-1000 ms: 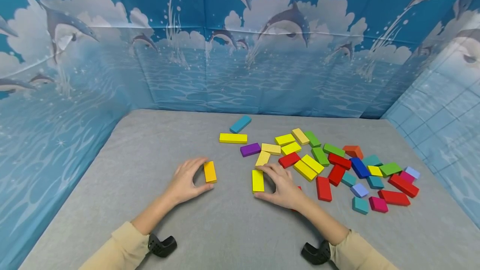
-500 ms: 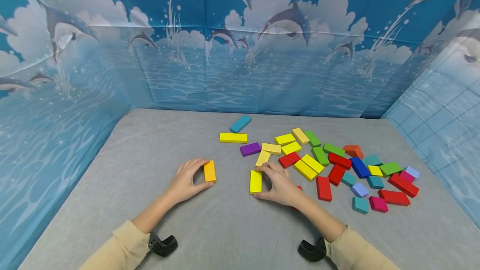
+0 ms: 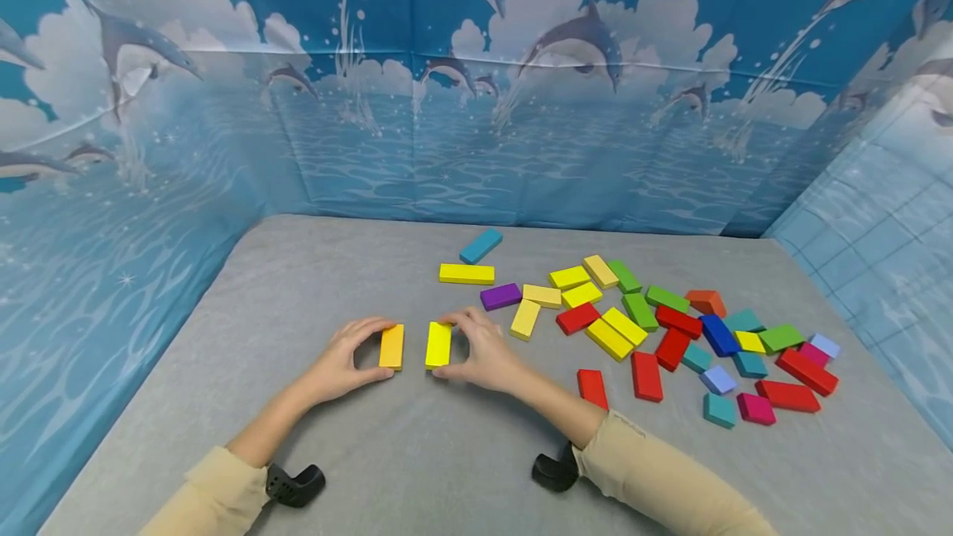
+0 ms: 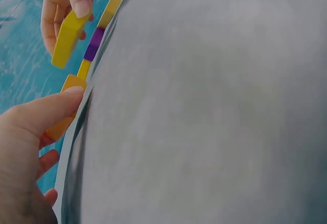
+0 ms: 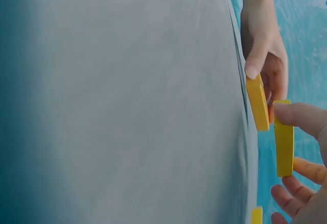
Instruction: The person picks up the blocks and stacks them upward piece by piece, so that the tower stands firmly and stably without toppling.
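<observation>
My left hand [image 3: 341,361] pinches an orange-yellow block [image 3: 391,347] end to end between thumb and fingers, its long side pointing away from me. Just to the right, my right hand [image 3: 484,351] holds a bright yellow block [image 3: 438,345] the same way. A narrow gap separates the two blocks, which stand nearly parallel. In the left wrist view the left thumb lies on the orange-yellow block [image 4: 65,106], with the yellow block [image 4: 69,39] beyond it. The right wrist view shows the right thumb at one end of the yellow block [image 5: 284,139].
Loose blocks of several colours spread over the right half of the grey table [image 3: 357,453]. Nearest the hands are a purple block [image 3: 501,297], a long yellow block [image 3: 466,274], a pale yellow block [image 3: 525,319] and a red block [image 3: 592,389]. A dolphin-print curtain [image 3: 417,147] borders the table.
My right hand has carried the yellow block left, close to the orange-yellow one. My left hand has shifted slightly left with its block. The red block formerly behind my right forearm now shows.
</observation>
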Action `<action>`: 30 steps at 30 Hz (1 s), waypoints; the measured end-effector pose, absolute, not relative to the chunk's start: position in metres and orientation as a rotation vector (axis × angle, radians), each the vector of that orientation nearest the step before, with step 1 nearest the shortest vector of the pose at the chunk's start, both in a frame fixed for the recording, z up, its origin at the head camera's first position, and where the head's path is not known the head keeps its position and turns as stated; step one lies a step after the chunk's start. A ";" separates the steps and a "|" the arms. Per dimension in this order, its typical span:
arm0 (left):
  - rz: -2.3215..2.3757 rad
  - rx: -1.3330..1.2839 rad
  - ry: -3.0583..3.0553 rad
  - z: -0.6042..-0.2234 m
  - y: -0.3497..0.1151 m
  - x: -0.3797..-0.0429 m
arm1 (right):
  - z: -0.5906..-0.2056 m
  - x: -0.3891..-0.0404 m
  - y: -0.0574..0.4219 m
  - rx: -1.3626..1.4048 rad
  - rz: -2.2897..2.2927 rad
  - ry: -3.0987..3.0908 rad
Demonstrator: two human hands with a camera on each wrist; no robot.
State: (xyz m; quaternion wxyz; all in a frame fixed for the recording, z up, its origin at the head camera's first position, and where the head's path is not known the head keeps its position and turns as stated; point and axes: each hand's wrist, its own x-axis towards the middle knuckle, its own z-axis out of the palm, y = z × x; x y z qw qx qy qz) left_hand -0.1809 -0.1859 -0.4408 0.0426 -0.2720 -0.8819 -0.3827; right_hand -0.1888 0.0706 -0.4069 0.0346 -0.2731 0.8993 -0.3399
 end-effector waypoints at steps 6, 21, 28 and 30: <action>-1.172 -0.832 -2.688 -0.446 -0.200 -0.180 | -0.415 -0.192 0.043 -0.861 -0.940 2.743; -1.140 -0.860 -2.666 -0.448 -0.208 -0.181 | -0.420 -0.195 0.014 -0.881 -0.735 2.813; -1.149 -0.857 -2.658 -0.449 -0.207 -0.181 | -0.421 -0.195 0.013 -0.900 -0.767 2.791; -1.150 -0.856 -2.659 -0.448 -0.207 -0.181 | -0.422 -0.196 0.013 -0.900 -0.775 2.787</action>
